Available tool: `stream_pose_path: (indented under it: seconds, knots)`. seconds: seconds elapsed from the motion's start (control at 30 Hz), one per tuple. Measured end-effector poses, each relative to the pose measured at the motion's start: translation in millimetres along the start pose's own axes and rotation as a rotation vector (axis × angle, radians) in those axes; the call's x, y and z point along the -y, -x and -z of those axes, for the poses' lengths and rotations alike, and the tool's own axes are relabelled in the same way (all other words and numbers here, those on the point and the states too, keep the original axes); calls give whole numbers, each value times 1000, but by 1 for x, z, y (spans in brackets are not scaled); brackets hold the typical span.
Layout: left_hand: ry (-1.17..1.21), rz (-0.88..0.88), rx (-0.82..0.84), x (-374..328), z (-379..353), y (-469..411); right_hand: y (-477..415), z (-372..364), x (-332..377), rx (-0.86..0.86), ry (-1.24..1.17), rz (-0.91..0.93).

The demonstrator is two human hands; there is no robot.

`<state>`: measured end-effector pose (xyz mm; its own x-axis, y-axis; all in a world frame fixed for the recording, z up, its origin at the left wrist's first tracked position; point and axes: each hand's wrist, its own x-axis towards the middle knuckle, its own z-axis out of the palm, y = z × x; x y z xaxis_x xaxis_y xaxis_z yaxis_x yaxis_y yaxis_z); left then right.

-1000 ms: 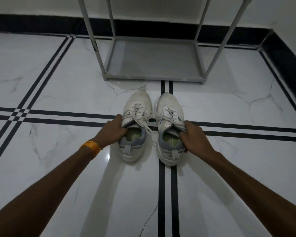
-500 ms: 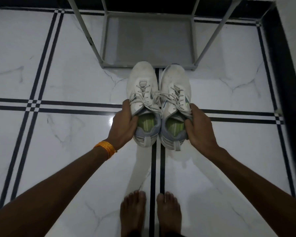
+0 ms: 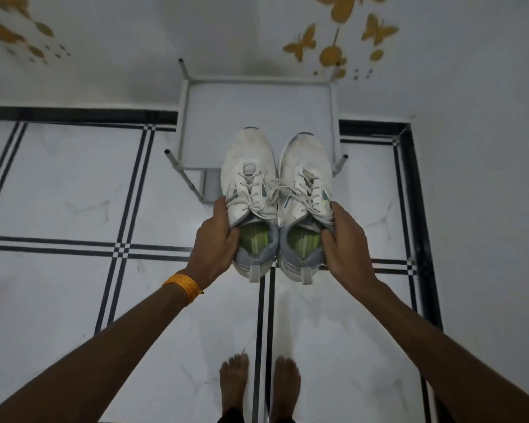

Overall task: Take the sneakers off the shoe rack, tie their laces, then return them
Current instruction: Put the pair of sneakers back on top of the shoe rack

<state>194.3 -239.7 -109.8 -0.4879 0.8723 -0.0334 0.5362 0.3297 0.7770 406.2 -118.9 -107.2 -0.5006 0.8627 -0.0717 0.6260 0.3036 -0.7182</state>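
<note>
Both sneakers are up in the air, side by side, toes pointing away toward the shoe rack (image 3: 258, 117), which stands vs. the wall w/ its top shelf bare. Left hand (image 3: 216, 242) pinches the left sneaker (image 3: 248, 190) at the collar, thumb tucked inside the opening, fingers wrapped round the outer side; right hand (image 3: 344, 239) does the same on the right sneaker (image 3: 306, 190). Laces (image 3: 274, 193) look knotted on each shoe, though loose ends cross between the pair, so can't tell if they're fully tidy. Judging from that, this is prob. the return step: shoes go back on the shelf. To do it well: keep the pair level & touching, carry the toes fwd over the shelf's front rail w/o clipping the corner posts, lower heels last so soles land flat, both fully on the shelf, not overhanging the edge. Watch the trailing lace ends, could snag a post. Let go only once weight sits on the shelf. Bare feet (image 3: 258, 383) stand back on the floor (image 3: 68, 190), so a slight lean fwd is needed.
</note>
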Motion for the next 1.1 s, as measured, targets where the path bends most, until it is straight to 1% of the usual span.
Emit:
stream_pose_path:
  seconds: [0.1,0.23,0.4,0.5,0.67,0.77,0.93,1.07,1.1]
  knots:
    - [-16,-10,-19,-22,19,-44,-43,23,25,1,8,23]
    - [-27,1,0,-17,29,-108,-104,20,32,28,27,17]
    - [-45,41,88,29,21,-193,-188,-20,20,53,31,-66]
    - [-86,58,104,60,9,-238,-234,-47,13,66,83,-111]
    - [-56,86,135,100,-12,-288,-292,-77,-1,108,166,-156]
    - [-81,127,158,113,-19,-311,-316,-90,-7,135,197,-139]
    - [-140,106,193,137,-25,-335,-339,-111,-25,155,222,-116]
    - [-120,139,175,140,-29,-343,-343,-117,-31,175,196,-154]
    - [-156,154,190,135,-27,-341,-342,-115,-28,207,207,-162]
